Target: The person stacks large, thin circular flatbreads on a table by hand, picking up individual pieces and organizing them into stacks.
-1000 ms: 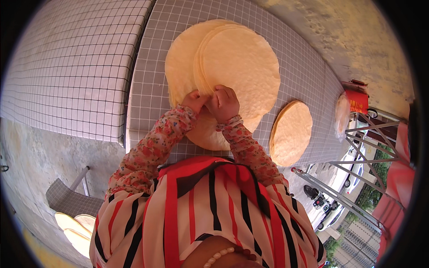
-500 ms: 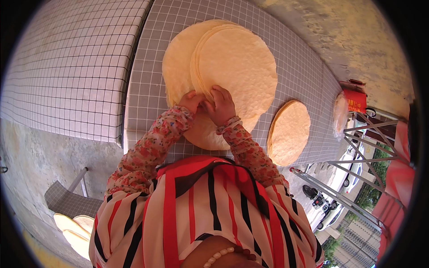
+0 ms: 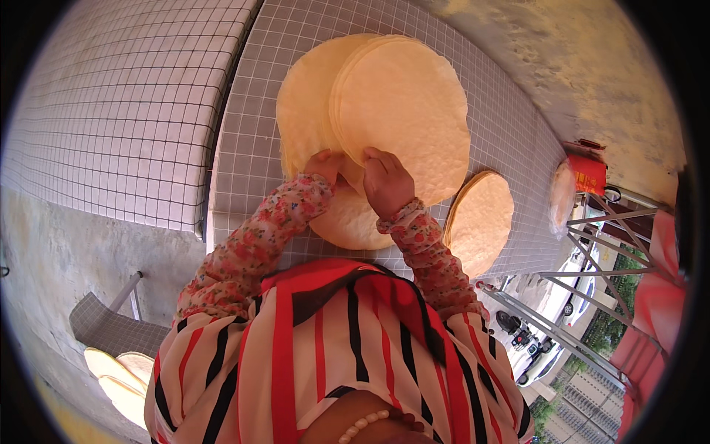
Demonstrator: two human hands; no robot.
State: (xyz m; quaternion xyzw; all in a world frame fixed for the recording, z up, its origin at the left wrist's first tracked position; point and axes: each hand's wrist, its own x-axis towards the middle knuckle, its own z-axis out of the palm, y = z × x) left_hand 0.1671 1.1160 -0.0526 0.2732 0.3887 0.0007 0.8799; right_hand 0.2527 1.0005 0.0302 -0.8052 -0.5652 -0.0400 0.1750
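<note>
Large, thin, round flatbreads lie overlapping in piles on the grey tiled-pattern table. My right hand point(image 3: 388, 180) pinches the near edge of the right-hand pile of flatbreads point(image 3: 403, 111), whose layers show along its left rim. My left hand point(image 3: 323, 166) is closed on the near edge of the left-hand flatbreads point(image 3: 307, 103), close beside my right hand; its fingertips are partly hidden. Beneath both hands, toward my body, part of a lower flatbread pile point(image 3: 353, 224) shows. How many sheets each hand grips I cannot tell.
A separate flatbread stack point(image 3: 482, 222) sits to the right on the grey table point(image 3: 244, 155). A white grid-covered surface point(image 3: 126, 111) adjoins at left. More flatbreads point(image 3: 118, 381) lie low at left. A clear plastic bag point(image 3: 562, 198) and red package point(image 3: 586, 174) are at the far right.
Both hands have shifted slightly right, my right hand farther and a little nearer to me. The right-hand flatbread pile has slid a little right with it.
</note>
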